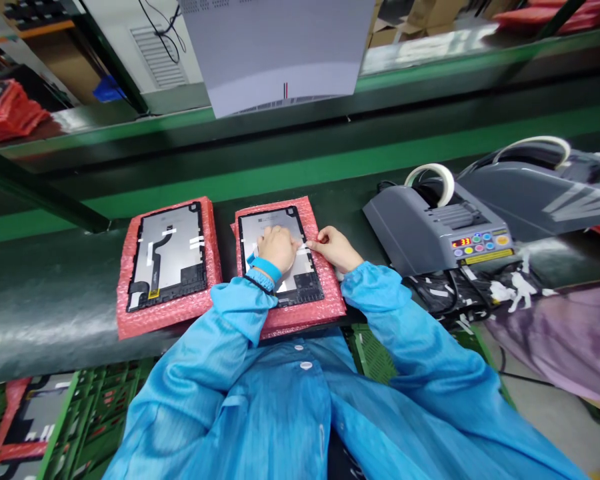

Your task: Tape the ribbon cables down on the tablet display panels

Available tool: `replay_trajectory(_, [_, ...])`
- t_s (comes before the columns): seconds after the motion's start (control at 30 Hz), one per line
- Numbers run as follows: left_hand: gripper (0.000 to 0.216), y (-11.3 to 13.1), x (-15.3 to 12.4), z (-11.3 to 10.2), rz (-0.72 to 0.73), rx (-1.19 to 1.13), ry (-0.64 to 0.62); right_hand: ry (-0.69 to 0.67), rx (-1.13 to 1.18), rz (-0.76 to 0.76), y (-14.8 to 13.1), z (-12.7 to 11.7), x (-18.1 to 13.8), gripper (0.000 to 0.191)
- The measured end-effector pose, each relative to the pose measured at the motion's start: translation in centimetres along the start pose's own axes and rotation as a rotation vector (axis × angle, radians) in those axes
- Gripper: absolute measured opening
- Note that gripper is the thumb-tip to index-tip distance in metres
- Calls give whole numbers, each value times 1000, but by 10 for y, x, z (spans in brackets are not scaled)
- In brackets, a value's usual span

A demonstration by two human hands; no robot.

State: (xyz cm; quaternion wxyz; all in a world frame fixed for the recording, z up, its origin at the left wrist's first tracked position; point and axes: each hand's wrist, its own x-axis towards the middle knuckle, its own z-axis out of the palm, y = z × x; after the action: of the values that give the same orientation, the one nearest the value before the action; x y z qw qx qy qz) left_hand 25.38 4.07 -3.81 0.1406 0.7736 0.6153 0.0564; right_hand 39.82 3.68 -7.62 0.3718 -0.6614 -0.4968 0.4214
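In front of me a tablet screen assembly (265, 223) lies with its silver back up on pink bubble wrap (330, 293). My left hand (277, 249) rests on the middle of it, fingers curled and pressed together; their tips are partly hidden. At the panel's right edge, my right hand (336, 248) pinches the end of a small strip of white tape (303, 246) between thumb and forefinger. To the left, a second screen assembly (167, 250), with a dark flex cable and several white tape pieces, lies on its own bubble wrap.
Right of my hands stands a grey tape dispenser (430, 227) with a tape roll and lit display; another dispenser (545, 180) is beyond it. Tape scraps (520, 290) hang along the bench edge. Green crates (97, 413) sit below. A person's purple sleeve (565, 333) shows at right.
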Motion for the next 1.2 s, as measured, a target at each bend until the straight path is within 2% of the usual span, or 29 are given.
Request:
replay_trajectory(0.1, [24,1,-2,-6,-28,37,4,-12,268,153,7,3,-2,37])
replay_trajectory(0.17, [24,-4,-9,-13,-28,94,30,-57,314,157,11,1,-3,34])
replay_trajectory(0.27, [25,-19,-33,-24,-54,215,120,-41,192,81,13,-6,-2,30])
replay_trajectory(0.33, [28,-32,-52,-28,-134,278,165,5,48,1,11,-10,-1,29])
replay_trajectory(0.47, [30,-53,-79,-22,-335,192,45,20,-278,-140,-5,-7,-2,18])
replay_trajectory(0.57, [31,-62,-84,-13,-314,59,45,118,-351,-229,-18,2,-5,15])
replay_trajectory(0.63, [35,-64,-85,-8,-304,9,97,198,-289,-223,-23,8,-6,14])
replay_trajectory(0.7, [37,-62,-86,-5,-322,-19,120,189,-231,-173,-26,10,-5,21])
replay_trajectory(0.8, [38,-56,-93,-9,-298,-37,146,29,-81,-111,-35,8,-5,29])
replay_trajectory(0.9, [37,-57,-107,-32,-264,-42,232,-72,155,-158,-59,11,-10,25])
replay_trajectory(0.97, [34,-71,-120,-58,-285,-40,316,-117,232,-246,-85,26,-15,21])
replay_trajectory(1.07, [30,-114,-139,-96,-378,-37,445,-230,246,-365,-128,77,-17,18])
replay_trajectory(1.13, [28,-151,-146,-111,-455,-22,505,-290,185,-404,-151,121,-12,17])
replay_trajectory(1.2, [29,-188,-144,-114,-499,-3,496,-290,28,-407,-163,160,-5,17])
